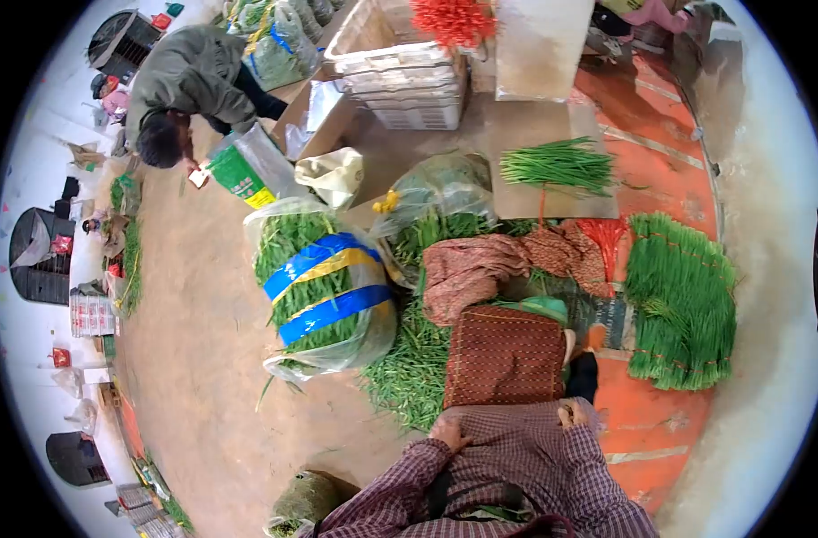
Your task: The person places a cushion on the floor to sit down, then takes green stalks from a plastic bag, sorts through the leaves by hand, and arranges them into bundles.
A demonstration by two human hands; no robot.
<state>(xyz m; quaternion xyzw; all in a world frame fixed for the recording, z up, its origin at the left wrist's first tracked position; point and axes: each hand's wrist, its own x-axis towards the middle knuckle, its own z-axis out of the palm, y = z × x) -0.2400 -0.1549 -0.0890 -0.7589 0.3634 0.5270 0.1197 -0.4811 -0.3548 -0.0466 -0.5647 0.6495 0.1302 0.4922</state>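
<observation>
Purple-and-white checked fabric covers the lap and both arms. Well ahead and leftward of the left hand, a co-worker in a dark olive jacket bends low. Nearer that hand, also ahead and left, stands a bulging clear plastic bag of green stalks, banded blue and yellow. Just ahead lies a loose heap of cut green stems. The left hand rests on the checked lap, thumb and fingers apart. Between and ahead of both hands spreads a red-brown woven cloth with pale dashes. The right hand touches the lap's far edge, fingers bent; whether they grip, I cannot tell. Ahead and right of it lie tied bundles of long green stalks.
</observation>
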